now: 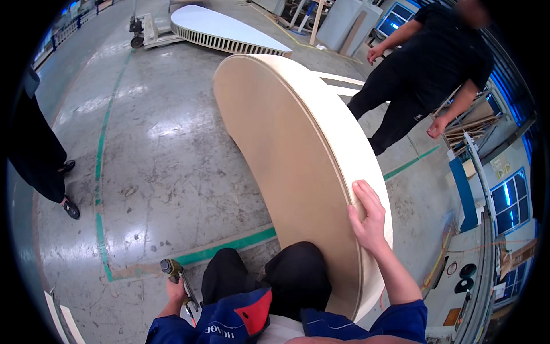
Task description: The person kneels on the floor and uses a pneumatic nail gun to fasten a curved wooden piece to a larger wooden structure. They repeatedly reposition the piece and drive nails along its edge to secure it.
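A large curved wooden panel piece (275, 132), tan on its broad face with a pale thick rim, stands on edge in front of me and leans by my knees. My right hand (369, 221) lies on its upper rim, fingers stretched out over the pale side and thumb near the edge. Low on the left, my left hand (176, 291) is wrapped round the grip of a green and black nail gun (171, 267). That tool hangs beside my left knee, apart from the panel.
A second curved piece (229, 26) with a white top and slatted side rests on a pallet truck (150, 33). One person (424, 63) stands at the right beyond the panel, another (37, 149) at the left. Green lines (103, 143) mark the floor. Pale strips (63, 315) lie lower left.
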`<action>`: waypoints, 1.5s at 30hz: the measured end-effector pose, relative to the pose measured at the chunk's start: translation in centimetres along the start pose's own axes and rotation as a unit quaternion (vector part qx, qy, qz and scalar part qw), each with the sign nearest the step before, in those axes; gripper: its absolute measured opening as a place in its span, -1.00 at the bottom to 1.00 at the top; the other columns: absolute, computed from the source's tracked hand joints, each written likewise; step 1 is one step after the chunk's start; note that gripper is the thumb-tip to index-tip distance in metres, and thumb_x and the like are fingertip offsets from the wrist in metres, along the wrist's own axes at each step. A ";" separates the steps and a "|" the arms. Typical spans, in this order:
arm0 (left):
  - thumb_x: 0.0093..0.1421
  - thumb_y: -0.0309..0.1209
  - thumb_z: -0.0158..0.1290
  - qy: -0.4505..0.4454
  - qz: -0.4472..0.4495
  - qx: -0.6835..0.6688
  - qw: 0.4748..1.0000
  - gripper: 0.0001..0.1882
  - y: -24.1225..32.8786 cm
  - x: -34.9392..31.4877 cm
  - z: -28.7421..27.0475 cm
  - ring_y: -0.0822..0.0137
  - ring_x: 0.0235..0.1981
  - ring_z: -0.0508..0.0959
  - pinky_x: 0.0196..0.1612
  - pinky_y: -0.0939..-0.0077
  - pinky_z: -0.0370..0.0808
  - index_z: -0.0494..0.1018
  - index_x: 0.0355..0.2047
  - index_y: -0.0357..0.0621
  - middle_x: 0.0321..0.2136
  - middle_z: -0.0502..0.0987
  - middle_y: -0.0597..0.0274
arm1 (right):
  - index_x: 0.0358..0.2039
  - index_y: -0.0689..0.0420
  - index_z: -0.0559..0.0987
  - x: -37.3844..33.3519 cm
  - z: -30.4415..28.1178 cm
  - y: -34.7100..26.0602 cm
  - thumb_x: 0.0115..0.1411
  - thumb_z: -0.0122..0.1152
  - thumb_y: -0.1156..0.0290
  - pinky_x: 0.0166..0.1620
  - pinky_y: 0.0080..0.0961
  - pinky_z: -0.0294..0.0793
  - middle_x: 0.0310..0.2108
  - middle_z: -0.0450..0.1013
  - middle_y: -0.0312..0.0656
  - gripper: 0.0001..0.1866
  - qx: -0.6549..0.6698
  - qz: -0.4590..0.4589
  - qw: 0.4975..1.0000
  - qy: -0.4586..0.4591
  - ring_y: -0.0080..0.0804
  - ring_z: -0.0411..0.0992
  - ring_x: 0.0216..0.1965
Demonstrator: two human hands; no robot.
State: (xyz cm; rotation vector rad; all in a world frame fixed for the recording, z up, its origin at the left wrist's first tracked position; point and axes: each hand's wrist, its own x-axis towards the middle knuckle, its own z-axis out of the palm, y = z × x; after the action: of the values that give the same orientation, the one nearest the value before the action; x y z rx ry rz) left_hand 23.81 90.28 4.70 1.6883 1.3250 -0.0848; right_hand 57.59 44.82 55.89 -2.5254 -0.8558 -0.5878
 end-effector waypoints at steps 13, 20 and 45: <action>0.19 -0.33 0.25 -0.088 0.054 0.133 0.986 -0.68 2.5 3.9 -1.3 0.04 -0.38 0.71 -0.24 0.10 0.64 0.57 -0.22 -0.41 -0.44 0.65 -0.07 | 0.17 0.27 0.60 -0.3 0.1 0.6 0.16 0.32 0.53 0.35 -0.15 0.39 0.18 0.54 0.09 -0.48 -0.006 0.010 1.000 0.015 0.07 0.44 0.29; 0.11 -0.41 0.17 -0.141 -0.010 0.170 0.975 -0.76 5.5 7.1 -1.7 0.07 -0.50 0.74 -0.40 0.14 0.68 0.60 -0.35 -0.42 -0.48 0.67 -0.14 | 0.20 0.23 0.60 0.2 -0.6 1.5 0.14 0.34 0.48 0.41 -0.13 0.32 0.22 0.52 0.13 -0.44 0.102 0.046 0.994 -0.005 0.05 0.43 0.32; 0.18 -0.29 0.24 -0.129 -0.057 0.292 0.946 -0.59 19.4 -5.5 0.3 -0.25 0.00 0.64 0.03 -0.05 0.60 0.56 -0.05 -0.33 -0.09 0.64 -0.35 | 0.49 0.27 0.20 22.4 4.9 5.1 0.21 0.24 0.24 0.53 0.10 -0.06 0.42 0.26 0.17 -0.12 -0.042 -0.068 0.963 -0.256 0.23 0.14 0.48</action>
State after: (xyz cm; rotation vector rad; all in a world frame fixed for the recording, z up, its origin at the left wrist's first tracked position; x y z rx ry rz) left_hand 36.91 86.97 19.72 1.9925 1.2646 -0.8093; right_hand 78.31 54.06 61.94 -2.7572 -1.2094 0.0057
